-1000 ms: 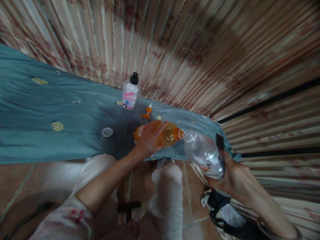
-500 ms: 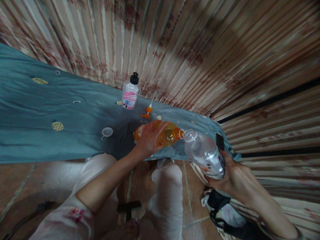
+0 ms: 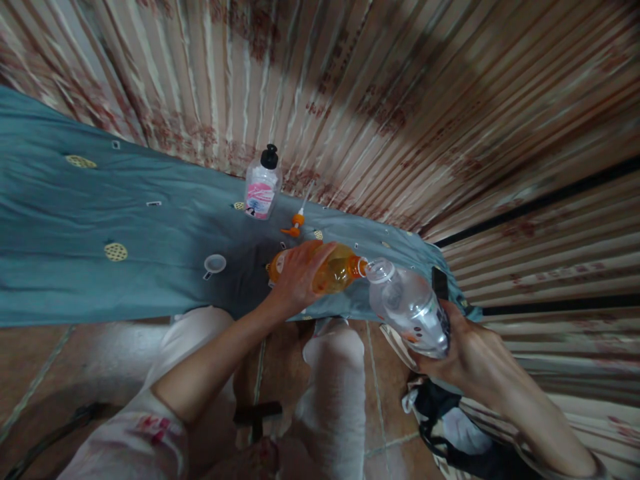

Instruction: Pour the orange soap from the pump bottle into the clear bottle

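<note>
My left hand (image 3: 300, 273) is closed around an orange-yellow bottle (image 3: 337, 270), which lies tipped over on its side with its neck pointing right. That neck meets the open mouth of a clear plastic bottle (image 3: 403, 307); whether liquid runs between them I cannot tell. Gripped near its base by my right hand (image 3: 457, 343), the clear bottle leans with its mouth toward the left. An orange pump top (image 3: 295, 225) with a thin tube lies behind the orange-yellow bottle. Beside it stands a clear bottle with a black cap and pink label (image 3: 261, 193).
A small white round cap-like piece (image 3: 215, 265) lies on the teal cloth (image 3: 165, 287). A dark phone-like object (image 3: 440, 283) is by my right hand. Pleated curtains (image 3: 310, 87) hang behind and to the right. Below right sits a black-and-white bag (image 3: 460, 427) on the tiled floor.
</note>
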Motion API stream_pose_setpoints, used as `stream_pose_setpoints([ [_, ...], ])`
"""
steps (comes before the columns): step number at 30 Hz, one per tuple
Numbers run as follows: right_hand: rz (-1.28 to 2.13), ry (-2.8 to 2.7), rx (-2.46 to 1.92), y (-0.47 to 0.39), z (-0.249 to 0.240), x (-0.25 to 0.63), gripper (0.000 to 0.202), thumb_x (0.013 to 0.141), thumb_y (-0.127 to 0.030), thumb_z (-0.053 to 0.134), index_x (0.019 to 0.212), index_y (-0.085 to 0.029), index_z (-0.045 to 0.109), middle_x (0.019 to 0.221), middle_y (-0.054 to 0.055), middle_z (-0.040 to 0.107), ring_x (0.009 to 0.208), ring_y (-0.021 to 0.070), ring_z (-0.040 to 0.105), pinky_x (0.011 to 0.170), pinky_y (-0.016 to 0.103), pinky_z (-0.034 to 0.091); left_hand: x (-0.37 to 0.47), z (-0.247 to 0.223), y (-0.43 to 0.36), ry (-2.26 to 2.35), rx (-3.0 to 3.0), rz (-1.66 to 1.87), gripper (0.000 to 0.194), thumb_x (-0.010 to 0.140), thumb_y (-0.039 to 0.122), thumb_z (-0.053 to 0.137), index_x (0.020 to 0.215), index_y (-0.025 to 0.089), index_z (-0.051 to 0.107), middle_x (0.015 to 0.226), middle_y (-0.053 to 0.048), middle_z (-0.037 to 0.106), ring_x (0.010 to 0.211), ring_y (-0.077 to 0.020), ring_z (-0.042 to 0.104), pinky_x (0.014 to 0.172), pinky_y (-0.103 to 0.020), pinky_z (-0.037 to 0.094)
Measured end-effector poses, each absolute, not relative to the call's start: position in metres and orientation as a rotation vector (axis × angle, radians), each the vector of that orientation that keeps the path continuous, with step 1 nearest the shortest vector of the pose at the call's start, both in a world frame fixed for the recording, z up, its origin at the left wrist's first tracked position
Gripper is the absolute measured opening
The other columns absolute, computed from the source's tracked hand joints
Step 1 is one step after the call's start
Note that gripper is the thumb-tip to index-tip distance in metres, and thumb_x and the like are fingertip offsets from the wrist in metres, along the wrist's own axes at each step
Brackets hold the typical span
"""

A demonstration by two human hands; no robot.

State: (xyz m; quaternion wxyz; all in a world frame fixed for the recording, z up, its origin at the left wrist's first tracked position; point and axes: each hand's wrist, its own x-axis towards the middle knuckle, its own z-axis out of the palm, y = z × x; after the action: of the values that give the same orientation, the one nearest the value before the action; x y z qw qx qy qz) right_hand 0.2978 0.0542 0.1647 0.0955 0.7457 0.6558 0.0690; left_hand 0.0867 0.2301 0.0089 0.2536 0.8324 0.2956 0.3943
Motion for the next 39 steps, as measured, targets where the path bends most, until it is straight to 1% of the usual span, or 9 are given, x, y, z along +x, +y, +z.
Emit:
stream_pose_setpoints([
  [7, 0.2, 1.963, 2.184, 0.0533, 0.165, 0.2993, 0.06, 0.068, -0.043, 0.059, 0.118, -0.011, 0.049, 0.064, 0.007, 0.068, 0.055, 0.0276, 0.066, 0.047, 0.031, 0.045, 0.0874, 0.0069, 0.2299, 0.81, 2.264, 1.095, 0.08, 0.073, 0.037, 0.073, 0.142, 0.02, 0.035, 0.138, -0.016, 0.048, 0.129, -0.0312, 0.044, 0.108, -0.048, 0.034],
  [11, 0.207, 1.951, 2.19, 0.0537, 0.1647, 0.2983, 0.061, 0.068, -0.042, 0.059, 0.119, -0.01, 0.048, 0.061, 0.006, 0.067, 0.053, 0.0274, 0.066, 0.046, 0.031, 0.044, 0.0872, 0.0075, 0.2301, 0.812, 2.263, 1.092, 0.08, 0.074, 0.038, 0.072, 0.142, 0.021, 0.034, 0.138, -0.016, 0.048, 0.129, -0.0314, 0.045, 0.107, -0.048, 0.035],
  [16, 0.212, 1.937, 2.201, 0.0542, 0.1638, 0.2978, 0.058, 0.071, -0.044, 0.058, 0.118, -0.011, 0.049, 0.061, 0.006, 0.067, 0.054, 0.0278, 0.066, 0.046, 0.031, 0.045, 0.0874, 0.0082, 0.2306, 0.812, 2.274, 1.083, 0.081, 0.073, 0.037, 0.073, 0.142, 0.021, 0.035, 0.137, -0.016, 0.048, 0.128, -0.0317, 0.045, 0.106, -0.048, 0.035],
  [21, 0.224, 1.955, 2.187, 0.0534, 0.1643, 0.2981, 0.065, 0.069, -0.043, 0.06, 0.122, -0.008, 0.047, 0.063, 0.007, 0.068, 0.054, 0.0274, 0.066, 0.046, 0.031, 0.045, 0.0878, 0.0078, 0.2308, 0.816, 2.267, 1.097, 0.08, 0.073, 0.037, 0.073, 0.142, 0.022, 0.035, 0.138, -0.015, 0.048, 0.128, -0.031, 0.045, 0.106, -0.048, 0.036],
  [25, 0.211, 1.952, 2.182, 0.0531, 0.1645, 0.2991, 0.066, 0.068, -0.043, 0.062, 0.122, -0.008, 0.047, 0.062, 0.006, 0.067, 0.053, 0.0268, 0.066, 0.046, 0.031, 0.045, 0.0868, 0.0092, 0.2305, 0.827, 2.268, 1.059, 0.08, 0.074, 0.038, 0.072, 0.143, 0.024, 0.034, 0.138, -0.014, 0.048, 0.128, -0.0313, 0.045, 0.106, -0.048, 0.035],
  [29, 0.22, 1.951, 2.189, 0.0529, 0.1635, 0.2999, 0.064, 0.068, -0.044, 0.062, 0.121, -0.01, 0.047, 0.064, 0.006, 0.068, 0.055, 0.0271, 0.066, 0.047, 0.031, 0.046, 0.0866, 0.0097, 0.2301, 0.824, 2.262, 1.058, 0.08, 0.074, 0.038, 0.072, 0.143, 0.023, 0.034, 0.138, -0.015, 0.047, 0.128, -0.0312, 0.045, 0.107, -0.048, 0.035],
  [34, 0.247, 1.989, 2.181, 0.0532, 0.1629, 0.2995, 0.064, 0.069, -0.044, 0.06, 0.121, -0.009, 0.047, 0.064, 0.008, 0.068, 0.057, 0.0286, 0.067, 0.048, 0.032, 0.047, 0.0874, 0.0085, 0.2305, 0.831, 2.254, 1.048, 0.08, 0.073, 0.037, 0.073, 0.142, 0.024, 0.034, 0.138, -0.014, 0.047, 0.13, -0.0311, 0.044, 0.107, -0.049, 0.035],
  [39, 0.24, 1.973, 2.189, 0.0535, 0.1626, 0.2984, 0.061, 0.069, -0.044, 0.06, 0.118, -0.01, 0.048, 0.061, 0.006, 0.067, 0.053, 0.0278, 0.066, 0.045, 0.032, 0.045, 0.0881, 0.0074, 0.231, 0.835, 2.26, 1.074, 0.081, 0.073, 0.039, 0.074, 0.142, 0.024, 0.034, 0.138, -0.014, 0.048, 0.129, -0.0306, 0.045, 0.107, -0.049, 0.035],
])
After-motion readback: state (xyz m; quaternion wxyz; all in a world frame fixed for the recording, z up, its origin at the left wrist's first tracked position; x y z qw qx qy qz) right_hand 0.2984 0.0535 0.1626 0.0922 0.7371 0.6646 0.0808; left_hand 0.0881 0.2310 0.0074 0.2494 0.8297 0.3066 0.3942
